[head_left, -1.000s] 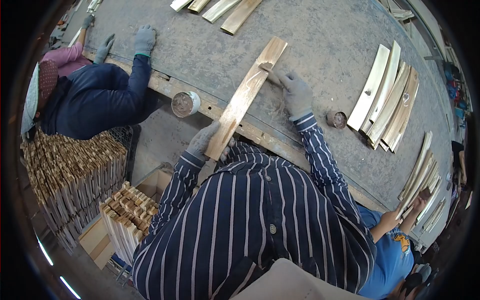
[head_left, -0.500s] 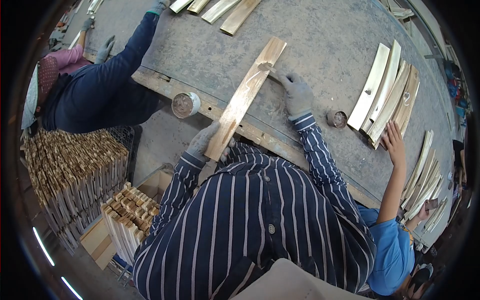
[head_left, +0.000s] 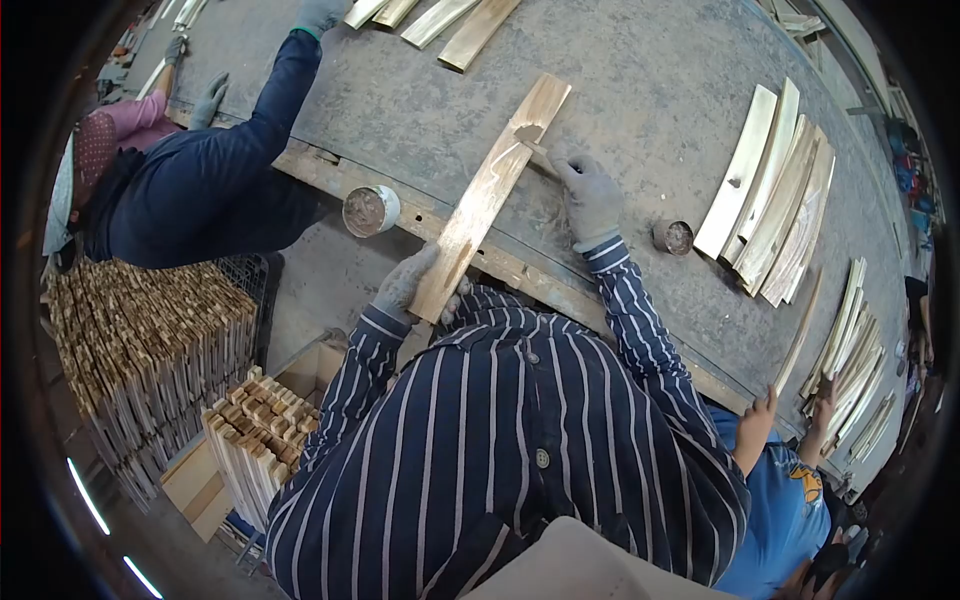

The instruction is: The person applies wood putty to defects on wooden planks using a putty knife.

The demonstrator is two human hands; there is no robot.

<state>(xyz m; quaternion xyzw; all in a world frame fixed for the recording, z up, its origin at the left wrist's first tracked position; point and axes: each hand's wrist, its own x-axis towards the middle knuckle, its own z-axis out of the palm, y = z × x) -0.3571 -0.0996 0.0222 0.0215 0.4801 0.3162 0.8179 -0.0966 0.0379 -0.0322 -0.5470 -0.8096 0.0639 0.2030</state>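
Grey work table (head_left: 640, 60), dusty; a long wooden plank (head_left: 490, 195) is laid slantwise across its near edge, the far end well onto the surface, the near end overhanging towards the body.

Left hand (head_left: 405, 282), gloved, is closed round the overhanging near end; the plank is steadied from below and at the side.

Right hand (head_left: 592, 195), gloved, is held just right of the plank's upper third. The fingers are pinched on a small spreading tool (head_left: 533, 145), whose tip is set on the plank's face beside a pale smear (head_left: 518, 133).

Step judged: filler being worked onto a spot near the far end. The next move is judged to call for a flat, firm stroke along the grain, with the near end kept gripped so the board is not skewed.

An open tin (head_left: 371, 210) of brown paste is seen at the table edge left of the plank; a smaller tin (head_left: 672, 237) right of the wrist. Curved pale strips (head_left: 775, 195) are stacked well to the right. Co-workers' sleeves are noted at both sides, apart from the plank.
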